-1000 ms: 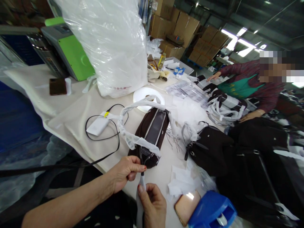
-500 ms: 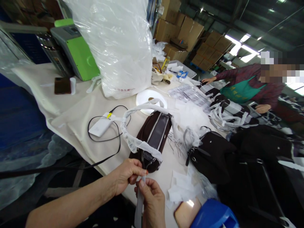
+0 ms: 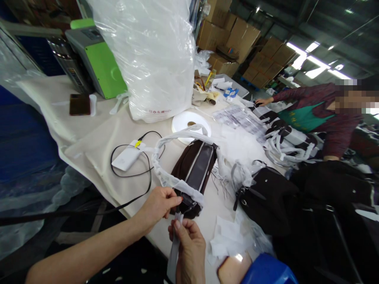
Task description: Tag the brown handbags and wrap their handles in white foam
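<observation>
Left hand (image 3: 162, 202) pinches a strap (image 3: 178, 209) at the bag (image 3: 196, 169) on the desk (image 3: 89, 136), seemingly to steady it; right hand (image 3: 190, 243) (just nearer) pinches a pale strip (image 3: 173, 254).

The left forearm (image 3: 89, 248) is bare along all I can see of it, from the view's edge at eight o'clock to the wrist, long and slim, widening toward the elbow end. Around toward seven o'clock is the left hand (image 3: 160, 203), bare-fingered, with a dab of red at the tip of its thumb (image 3: 181, 199) that looks like nail polish. Just about at six o'clock, the right hand (image 3: 189, 244) is uncovered too, its thumbnail (image 3: 177, 224) showing a similar reddish tint, too small for me to make out properly. Low at seven o'clock I notice a garment (image 3: 130, 260), black or nearly so, scattered with small, whitish, irregular patches (image 3: 143, 271); its cut is too shadowed to tell.
</observation>
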`<state>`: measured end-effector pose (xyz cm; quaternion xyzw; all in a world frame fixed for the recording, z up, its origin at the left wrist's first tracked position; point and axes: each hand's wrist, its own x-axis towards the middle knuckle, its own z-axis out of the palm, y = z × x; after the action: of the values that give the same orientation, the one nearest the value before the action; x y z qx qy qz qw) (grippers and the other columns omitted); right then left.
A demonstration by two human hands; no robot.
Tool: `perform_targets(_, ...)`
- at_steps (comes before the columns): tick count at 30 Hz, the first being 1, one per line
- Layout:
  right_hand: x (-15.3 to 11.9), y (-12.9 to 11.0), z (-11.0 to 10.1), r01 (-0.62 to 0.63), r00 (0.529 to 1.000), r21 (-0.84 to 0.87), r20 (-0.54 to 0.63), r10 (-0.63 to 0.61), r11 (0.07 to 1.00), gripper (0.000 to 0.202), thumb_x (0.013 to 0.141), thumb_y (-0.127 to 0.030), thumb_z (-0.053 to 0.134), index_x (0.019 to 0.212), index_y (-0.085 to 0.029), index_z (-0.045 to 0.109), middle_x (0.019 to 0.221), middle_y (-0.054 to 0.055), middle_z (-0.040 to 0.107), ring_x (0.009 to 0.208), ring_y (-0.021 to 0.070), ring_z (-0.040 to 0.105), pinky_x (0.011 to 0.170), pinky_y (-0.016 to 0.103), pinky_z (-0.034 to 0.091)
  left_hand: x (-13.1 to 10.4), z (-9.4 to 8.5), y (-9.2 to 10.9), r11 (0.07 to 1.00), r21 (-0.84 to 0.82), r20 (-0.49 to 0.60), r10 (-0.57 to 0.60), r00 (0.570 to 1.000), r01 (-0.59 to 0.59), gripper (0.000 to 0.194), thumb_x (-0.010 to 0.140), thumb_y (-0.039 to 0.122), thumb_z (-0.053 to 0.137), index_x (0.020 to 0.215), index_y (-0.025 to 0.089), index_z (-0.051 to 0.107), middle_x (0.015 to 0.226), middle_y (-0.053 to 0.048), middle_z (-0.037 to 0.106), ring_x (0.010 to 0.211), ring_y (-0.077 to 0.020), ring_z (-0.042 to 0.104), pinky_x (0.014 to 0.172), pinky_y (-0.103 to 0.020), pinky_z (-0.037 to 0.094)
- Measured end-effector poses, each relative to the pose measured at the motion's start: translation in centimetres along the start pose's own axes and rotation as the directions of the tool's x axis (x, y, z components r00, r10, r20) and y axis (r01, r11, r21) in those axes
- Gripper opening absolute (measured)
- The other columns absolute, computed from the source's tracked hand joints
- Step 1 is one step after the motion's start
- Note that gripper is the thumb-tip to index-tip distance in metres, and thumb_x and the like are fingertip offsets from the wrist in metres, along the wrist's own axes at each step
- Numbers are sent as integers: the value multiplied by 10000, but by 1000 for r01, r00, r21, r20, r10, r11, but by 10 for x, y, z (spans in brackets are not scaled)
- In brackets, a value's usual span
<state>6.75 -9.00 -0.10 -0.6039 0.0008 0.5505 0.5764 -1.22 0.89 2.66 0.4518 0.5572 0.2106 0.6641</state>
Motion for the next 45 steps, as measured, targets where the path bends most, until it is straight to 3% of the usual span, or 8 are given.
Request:
perform_targets(8,7,-9,18,37,999,51,-19,-36,998,312,508,-311,805,654,-140,589,543,3,649,515,112,576,543,230,422,9,1,2,998,-42,81,-45,996,49,226,545,351,566,445,177,463,340,55,408,329,-67,328,370,-205,215)
perform_targets(13,9,-8,22,29,999,95,-20,-27,995,300,522,-311,796,651,-144,583,561,10,657,515,105,568,536,224,420,2,-1,-5,998,-53,119,-21,993,27,255,645,404,521,524,183,482,403,45,459,369,-109,438,401,-223,315)
perform_targets(18,4,-12,26,12,998,151,-61,-3,989,299,467,-287,808,616,-152,587,586,-15,634,572,105,567,581,225,447,-24,-2,-23,990,100,-3,105,994,-104,202,720,384,530,765,187,530,659,2,592,615,-164,558,579,-257,428)
perform_targets(23,0,-19,30,-88,996,209,10,88,974,301,449,-296,807,569,-160,567,559,-26,600,549,108,541,559,245,460,-37,3,-33,960,230,35,158,987,-162,185,700,255,550,877,203,529,807,-11,588,697,-164,554,635,-259,429)
perform_targets(29,0,-24,25,-86,996,171,52,78,981,264,490,-331,783,594,-158,612,599,-17,618,599,114,557,597,236,451,-30,9,-25,905,376,13,212,977,-201,96,724,186,438,771,191,521,748,-15,559,655,-161,529,613,-269,403)
perform_targets(32,1,-23,20,-82,995,143,73,72,986,244,522,-326,772,634,-165,627,673,-2,648,646,131,576,602,244,442,-28,6,-16,951,277,41,128,991,-134,96,701,198,456,730,184,546,675,2,559,615,-149,517,548,-240,383)
perform_targets(36,5,-18,15,-48,999,117,17,47,992,258,503,-281,803,659,-161,637,672,-4,661,616,114,574,576,223,425,-25,1,-10,997,73,99,17,995,-25,113,668,245,493,705,169,567,537,43,517,495,-117,456,456,-211,337)
perform_targets(45,9,-20,13,-78,997,164,37,73,983,204,490,-236,799,603,-149,653,599,-15,623,529,79,491,514,197,362,-22,5,-12,1000,-24,102,-9,995,12,138,648,279,528,672,152,575,563,6,592,535,-143,518,504,-231,381)
